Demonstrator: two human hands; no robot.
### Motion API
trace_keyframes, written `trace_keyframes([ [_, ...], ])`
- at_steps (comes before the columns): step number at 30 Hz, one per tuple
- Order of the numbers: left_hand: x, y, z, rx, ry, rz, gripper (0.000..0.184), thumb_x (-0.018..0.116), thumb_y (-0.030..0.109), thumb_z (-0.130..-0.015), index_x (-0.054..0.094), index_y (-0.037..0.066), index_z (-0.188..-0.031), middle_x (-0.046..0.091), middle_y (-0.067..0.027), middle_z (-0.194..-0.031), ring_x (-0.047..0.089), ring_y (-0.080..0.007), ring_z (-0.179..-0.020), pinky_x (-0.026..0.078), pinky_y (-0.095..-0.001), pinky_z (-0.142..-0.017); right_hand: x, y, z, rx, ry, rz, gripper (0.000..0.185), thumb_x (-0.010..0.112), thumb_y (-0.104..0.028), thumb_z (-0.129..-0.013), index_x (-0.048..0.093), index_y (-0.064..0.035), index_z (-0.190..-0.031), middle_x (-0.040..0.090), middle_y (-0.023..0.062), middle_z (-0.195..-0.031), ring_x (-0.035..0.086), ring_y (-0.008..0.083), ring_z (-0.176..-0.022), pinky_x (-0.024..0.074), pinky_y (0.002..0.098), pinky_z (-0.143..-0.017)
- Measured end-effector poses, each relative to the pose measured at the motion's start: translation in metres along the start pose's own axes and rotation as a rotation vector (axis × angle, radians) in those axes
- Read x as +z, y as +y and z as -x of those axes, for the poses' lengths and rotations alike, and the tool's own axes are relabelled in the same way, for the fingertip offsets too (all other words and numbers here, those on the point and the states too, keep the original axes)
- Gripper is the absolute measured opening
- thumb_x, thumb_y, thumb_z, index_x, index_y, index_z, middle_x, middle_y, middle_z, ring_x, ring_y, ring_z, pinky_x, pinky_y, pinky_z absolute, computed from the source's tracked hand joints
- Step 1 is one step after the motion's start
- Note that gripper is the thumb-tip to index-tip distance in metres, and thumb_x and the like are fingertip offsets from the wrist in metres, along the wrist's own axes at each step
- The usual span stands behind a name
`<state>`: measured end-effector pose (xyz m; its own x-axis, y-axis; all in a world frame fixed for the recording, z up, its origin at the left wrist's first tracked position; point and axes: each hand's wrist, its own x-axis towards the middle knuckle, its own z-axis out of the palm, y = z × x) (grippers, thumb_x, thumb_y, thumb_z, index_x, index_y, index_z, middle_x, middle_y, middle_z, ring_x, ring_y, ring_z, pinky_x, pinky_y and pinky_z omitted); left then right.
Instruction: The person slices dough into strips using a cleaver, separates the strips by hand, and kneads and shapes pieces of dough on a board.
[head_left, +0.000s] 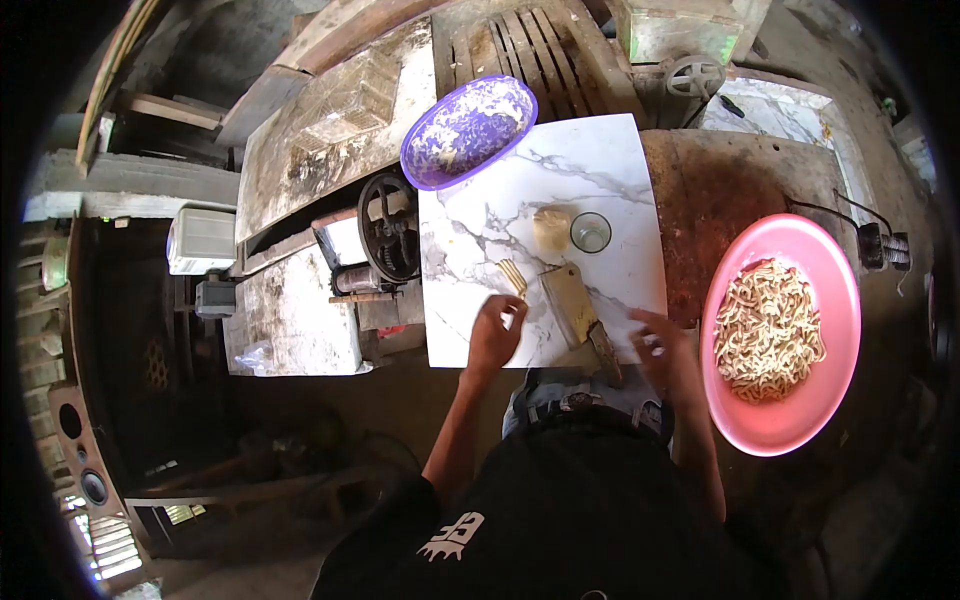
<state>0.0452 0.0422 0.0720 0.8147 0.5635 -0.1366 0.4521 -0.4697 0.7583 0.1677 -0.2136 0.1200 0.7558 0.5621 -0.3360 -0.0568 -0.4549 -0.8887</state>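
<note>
Nearest, the person's black shirt (580, 500), with a white print low on the front; the person stands at the near edge of a white table (450, 325) with grey veining; left hand (494, 335) over the near left part of the table, thumb and fingers pinched on a small bunch of dough strips (513, 276), which poke out past the fingertips, away from the body; right hand (662, 352) at the near right corner, fingers loosely bent and parted, a gap showing between them.

Between the hands, a cleaver (570, 305) with a pale, smeared blade, lying aslant; its dark handle points toward the body, its blade away; the right hand is near the handle, apart from it.

Right of the table, a pink basin (770, 425); in it, a heap of pale noodles (768, 330).

Beyond the cleaver, a tan patch (550, 230), just beside a clear glass (591, 233); to the left of the table, a machine with a dark wheel (388, 228).

At the far left corner, a purple basin (424, 135), tilted, smeared inside with pale residue; farther back, a slatted wooden rack (540, 55); right of that, a grey handwheel (695, 78).
</note>
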Motion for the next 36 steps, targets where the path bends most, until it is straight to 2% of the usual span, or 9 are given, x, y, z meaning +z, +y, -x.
trace_keyframes([
  [4, 0.006, 0.052, 0.032, 0.025, -0.196, 0.107, 0.017, 0.068, 0.016, -0.088, 0.065, 0.003, -0.098, 0.067, -0.0093, -0.097, 0.064, -0.0207, -0.088, 0.052, -0.0329, -0.075, 0.044, -0.004, -0.014, -0.22, -0.245, 0.03, 0.036, 0.063, -0.009, -0.089, 0.059, -0.0037, -0.124, 0.067, 0.012, -0.107, 0.064, 0.018, -0.085, 0.0517, 0.0322, -0.076],
  [11, 0.011, 0.054, 0.018, -0.065, -0.263, 0.382, 0.021, 0.064, 0.019, -0.092, 0.07, 0.003, -0.104, 0.071, -0.0089, -0.101, 0.065, -0.0168, -0.089, 0.052, -0.0313, -0.078, 0.023, 0.014, -0.009, -0.263, -0.182, 0.04, 0.031, 0.063, -0.006, -0.088, 0.061, -0.0022, -0.119, 0.068, 0.0116, -0.102, 0.064, 0.0183, -0.087, 0.0517, 0.0308, -0.078],
  [13, 0.012, 0.036, 0.004, -0.103, -0.114, 0.309, 0.022, 0.062, 0.019, -0.094, 0.07, 0.005, -0.109, 0.072, -0.0084, -0.095, 0.065, -0.0124, -0.083, 0.052, -0.0293, -0.076, -0.005, 0.013, -0.002, -0.083, 0.002, 0.129, 0.028, 0.064, -0.007, -0.089, 0.063, -0.0026, -0.116, 0.068, 0.0093, -0.095, 0.064, 0.0162, -0.087, 0.0514, 0.0283, -0.077],
  [16, 0.031, -0.043, -0.028, -0.054, 0.244, 0.033, 0.021, 0.065, 0.012, -0.087, 0.07, 0.006, -0.107, 0.069, -0.0147, -0.094, 0.067, -0.0225, -0.074, 0.052, -0.0336, -0.068, -0.063, 0.023, 0.016, -0.06, 0.312, -0.003, 0.023, 0.06, -0.007, -0.091, 0.065, -0.004, -0.114, 0.068, 0.006, -0.094, 0.062, 0.0122, -0.082, 0.0497, 0.0263, -0.069],
  [19, 0.028, -0.077, -0.054, -0.026, 0.373, -0.252, 0.025, 0.065, 0.018, -0.085, 0.068, 0.008, -0.108, 0.066, -0.0142, -0.102, 0.063, -0.0297, -0.093, 0.05, -0.0407, -0.082, -0.128, 0.016, 0.034, 0.19, 0.672, 0.215, 0.02, 0.058, -0.006, -0.092, 0.068, -0.0015, -0.109, 0.067, 0.0126, -0.105, 0.064, 0.0153, -0.085, 0.0504, 0.0282, -0.069],
  [21, 0.028, -0.087, -0.061, -0.033, 0.345, -0.287, 0.024, 0.064, 0.019, -0.085, 0.069, 0.009, -0.106, 0.065, -0.0142, -0.102, 0.062, -0.0312, -0.096, 0.049, -0.042, -0.083, -0.176, 0.081, 0.042, -0.186, 0.863, 0.647, 0.024, 0.058, -0.008, -0.092, 0.067, -0.0046, -0.114, 0.065, 0.015, -0.117, 0.066, 0.0167, -0.085, 0.0523, 0.0296, -0.066],
  [23, 0.026, -0.09, -0.064, -0.041, 0.32, -0.323, 0.023, 0.064, 0.02, -0.085, 0.069, 0.009, -0.105, 0.064, -0.0142, -0.102, 0.06, -0.0326, -0.099, 0.048, -0.0434, -0.085, -0.182, 0.082, 0.053, -0.043, 1.009, 0.557, 0.028, 0.057, -0.007, -0.091, 0.067, -0.0054, -0.117, 0.061, 0.0161, -0.126, 0.068, 0.0178, -0.088, 0.0536, 0.0309, -0.069],
  [33, 0.019, -0.097, -0.066, 0.142, 0.254, -0.234, 0.014, 0.065, 0.018, -0.083, 0.065, 0.007, -0.092, 0.063, -0.0137, -0.095, 0.059, -0.0327, -0.092, 0.049, -0.0435, -0.081, -0.061, 0.023, 0.032, 0.074, 0.655, 0.1, 0.028, 0.058, -0.004, -0.092, 0.062, 0.0, -0.12, 0.064, 0.0108, -0.121, 0.063, 0.0189, -0.099, 0.0512, 0.0288, -0.08],
  [36, 0.01, -0.075, -0.05, 0.254, 0.15, -0.075, 0.012, 0.065, 0.014, -0.082, 0.063, 0.004, -0.088, 0.062, -0.0139, -0.091, 0.059, -0.0315, -0.089, 0.049, -0.0413, -0.078, 0.003, -0.029, 0.02, 0.054, 0.444, 0.033, 0.026, 0.061, -0.006, -0.089, 0.064, -0.0018, -0.114, 0.067, 0.0105, -0.097, 0.062, 0.0163, -0.079, 0.0512, 0.0299, -0.07],
])
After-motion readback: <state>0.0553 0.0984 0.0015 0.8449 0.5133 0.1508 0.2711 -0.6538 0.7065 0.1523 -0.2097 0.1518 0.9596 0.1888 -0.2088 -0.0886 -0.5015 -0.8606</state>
